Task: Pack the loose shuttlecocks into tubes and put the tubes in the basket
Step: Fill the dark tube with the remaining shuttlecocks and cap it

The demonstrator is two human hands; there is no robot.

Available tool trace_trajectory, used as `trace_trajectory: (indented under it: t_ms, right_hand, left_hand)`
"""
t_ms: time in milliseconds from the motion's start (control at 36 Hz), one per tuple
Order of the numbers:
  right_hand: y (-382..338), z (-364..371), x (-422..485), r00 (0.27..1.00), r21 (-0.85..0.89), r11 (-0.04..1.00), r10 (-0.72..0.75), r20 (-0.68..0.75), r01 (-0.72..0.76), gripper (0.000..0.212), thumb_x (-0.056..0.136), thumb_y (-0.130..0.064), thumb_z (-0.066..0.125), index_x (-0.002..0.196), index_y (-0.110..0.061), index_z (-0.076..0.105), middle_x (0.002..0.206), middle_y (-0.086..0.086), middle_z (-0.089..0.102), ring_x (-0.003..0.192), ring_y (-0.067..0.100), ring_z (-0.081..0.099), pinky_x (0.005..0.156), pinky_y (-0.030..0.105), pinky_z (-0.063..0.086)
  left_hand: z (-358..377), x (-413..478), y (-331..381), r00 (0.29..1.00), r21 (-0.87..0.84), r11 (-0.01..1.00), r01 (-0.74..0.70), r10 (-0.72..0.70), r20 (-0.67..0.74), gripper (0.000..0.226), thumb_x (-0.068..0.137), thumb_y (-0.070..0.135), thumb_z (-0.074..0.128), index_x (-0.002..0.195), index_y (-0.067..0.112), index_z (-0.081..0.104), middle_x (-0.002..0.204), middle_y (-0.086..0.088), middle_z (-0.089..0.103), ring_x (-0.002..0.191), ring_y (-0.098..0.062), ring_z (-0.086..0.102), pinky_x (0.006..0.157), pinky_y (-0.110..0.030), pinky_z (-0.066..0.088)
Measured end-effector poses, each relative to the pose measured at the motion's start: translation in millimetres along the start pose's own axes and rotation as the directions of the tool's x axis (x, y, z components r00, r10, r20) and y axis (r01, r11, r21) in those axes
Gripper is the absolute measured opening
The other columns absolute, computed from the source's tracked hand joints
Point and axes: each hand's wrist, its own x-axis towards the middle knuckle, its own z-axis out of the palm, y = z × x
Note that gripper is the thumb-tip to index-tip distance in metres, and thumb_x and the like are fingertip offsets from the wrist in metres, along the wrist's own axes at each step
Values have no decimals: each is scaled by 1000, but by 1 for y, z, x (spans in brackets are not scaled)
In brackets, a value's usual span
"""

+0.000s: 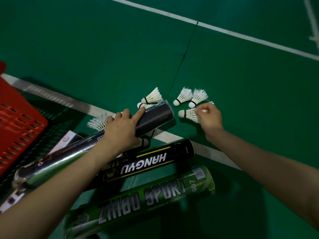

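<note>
- The dark tube (155, 116) is gripped by the left hand (120, 128). The fingers are curled over it and the index finger is laid straight along its top.
- The tube is held slanted across a white line (214, 152) on the green floor (250, 80), with its far end turned toward the right hand (209, 118).
- A glossy dark length is seen in line with it under the left forearm. Whether this is the same tube cannot be told.
- A shuttlecock (189, 114) is pinched by its feathers between the curled fingers of the right hand. It is low over the floor, its cork pointed at the tube's far end and just beside it.
- 2 loose shuttlecocks (183, 96) are found side by side just beyond the right hand, corks toward the person.
- 2 further ones (152, 97) are seen behind the dark tube, the nearer of them partly hidden by it.
- A worn feathered one (98, 122) is seen just left of the left hand.
- The red basket (20, 118), with slotted walls, is placed at the left edge, well apart from the right hand.
- A black tube (146, 163) and a green tube (138, 200) are laid side by side on the floor between the forearms.
- A white box (63, 142) is partly covered near the basket.
</note>
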Motion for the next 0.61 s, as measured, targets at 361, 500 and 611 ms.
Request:
trace_trajectory:
  t_ms: [361,500,611]
  right_hand:
    - [-23,-10,-19,934,-10,973,-219,281,232,33,99,-10,38,131,-15,43,77,-9,44,55,1,40,52,16,34]
    - [-31,-2,-37,899,77,981,-194,393,178,37,103,-33,34,138,-23,36,91,-22,46,74,-17,48,67,-2,33]
    - [-32,5,-41,869,137,980,-194,455,147,57,101,-45,27,150,-19,16,129,-18,33,121,-4,33,104,16,18]
  left_hand:
    - [-6,-6,14,990,-6,994,-112,111,-87,102,72,55,68,148,37,3,124,-7,42,112,-29,45,94,-41,37]
    - [-9,-5,21,986,-33,991,-133,129,-104,103,71,48,71,148,37,4,125,-8,42,113,-29,45,94,-41,37]
    - [-15,-1,26,987,-57,989,-139,134,-84,105,70,44,73,149,36,4,124,-9,42,112,-30,45,96,-42,38]
